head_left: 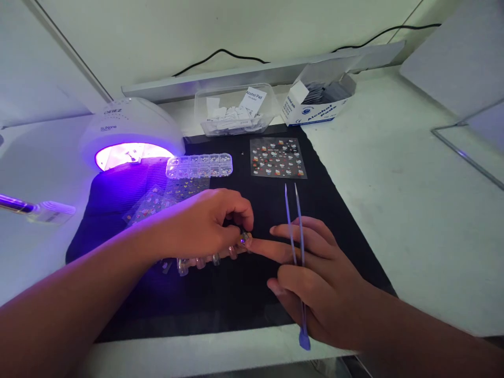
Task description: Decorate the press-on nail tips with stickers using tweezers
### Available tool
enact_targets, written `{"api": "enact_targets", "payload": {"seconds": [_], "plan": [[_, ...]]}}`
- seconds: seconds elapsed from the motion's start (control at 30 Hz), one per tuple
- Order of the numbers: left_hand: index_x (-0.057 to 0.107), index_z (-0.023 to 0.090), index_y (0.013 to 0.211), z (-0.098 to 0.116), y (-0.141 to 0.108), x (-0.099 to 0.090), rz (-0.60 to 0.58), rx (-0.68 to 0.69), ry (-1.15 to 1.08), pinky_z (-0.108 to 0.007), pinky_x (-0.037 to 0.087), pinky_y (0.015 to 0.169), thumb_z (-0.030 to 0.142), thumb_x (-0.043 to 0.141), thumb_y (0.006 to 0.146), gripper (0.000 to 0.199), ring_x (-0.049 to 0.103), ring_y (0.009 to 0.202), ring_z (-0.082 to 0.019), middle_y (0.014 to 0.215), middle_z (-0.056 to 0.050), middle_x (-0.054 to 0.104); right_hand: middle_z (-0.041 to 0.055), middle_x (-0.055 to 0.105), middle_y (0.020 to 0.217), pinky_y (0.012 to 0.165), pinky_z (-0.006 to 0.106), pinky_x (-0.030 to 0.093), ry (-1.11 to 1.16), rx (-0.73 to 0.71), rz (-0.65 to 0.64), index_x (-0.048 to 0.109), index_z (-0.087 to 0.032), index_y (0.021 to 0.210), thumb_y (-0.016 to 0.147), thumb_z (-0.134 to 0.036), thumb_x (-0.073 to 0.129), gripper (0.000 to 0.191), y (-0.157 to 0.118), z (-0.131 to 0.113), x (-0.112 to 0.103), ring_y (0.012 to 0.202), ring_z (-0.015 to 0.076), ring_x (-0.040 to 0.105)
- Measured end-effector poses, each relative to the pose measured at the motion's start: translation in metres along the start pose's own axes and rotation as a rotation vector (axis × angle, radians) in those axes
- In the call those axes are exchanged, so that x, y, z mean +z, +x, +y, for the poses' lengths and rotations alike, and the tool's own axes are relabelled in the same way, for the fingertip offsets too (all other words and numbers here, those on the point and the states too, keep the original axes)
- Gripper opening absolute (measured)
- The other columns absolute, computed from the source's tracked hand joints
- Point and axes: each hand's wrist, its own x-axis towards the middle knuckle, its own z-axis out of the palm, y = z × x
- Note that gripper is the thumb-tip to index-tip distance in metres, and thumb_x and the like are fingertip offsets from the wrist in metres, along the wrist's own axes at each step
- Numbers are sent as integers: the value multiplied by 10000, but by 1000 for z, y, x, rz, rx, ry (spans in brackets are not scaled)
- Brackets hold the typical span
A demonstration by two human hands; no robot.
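Observation:
My left hand [212,223] is closed, thumb and fingers pinched at a small shiny false nail [244,239] at the right end of a row. Several more glossy false nails [182,266] stick out below this hand; the holder under them is mostly hidden. A pair of tweezers [300,223] lies between the fingers of my right hand [326,273], tips pointing away from me and apart. The right index finger stretches left and touches the pinched false nail. All this is over a black cloth [220,315].
A lit nail lamp [137,118] glows purple at the left. Beyond my hands are a clear rhinestone case [199,166], a sticker sheet [278,158], a plastic tub [236,126] of packets and an alcohol pad box [315,113]. A flat brush [51,211] juts in from the left.

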Motion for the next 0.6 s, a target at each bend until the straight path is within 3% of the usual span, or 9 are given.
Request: {"api": "enact_targets", "payload": {"seconds": [0.13,0.37,0.5,0.6], "plan": [[637,214,827,0,1,-2,80,53,84,-244,460,543,106,530,758,167,613,630,-129,717,47,642,43,809,1075,971,456,450,7,9,29,477,-255,871,870,-92,556,181,1,3,-1,1022,241,637],[589,203,770,13,-12,-13,317,133,249,-277,374,607,106,503,724,137,499,660,-135,699,45,568,86,792,945,820,444,553,157,17,184,408,-269,798,906,-117,547,233,-4,14,-8,930,247,636],[625,222,807,25,-38,-25,522,188,385,-266,370,596,166,519,772,124,497,665,-142,714,41,589,79,808,950,911,462,570,325,-19,263,495,-246,863,1016,-235,498,154,-12,20,-7,911,229,697],[626,226,814,22,-59,-34,612,150,411,-261,364,561,238,547,807,80,476,631,-139,722,34,574,10,819,896,886,426,587,457,76,279,596,-274,916,1045,-446,458,255,-17,22,-4,773,189,733]]}}
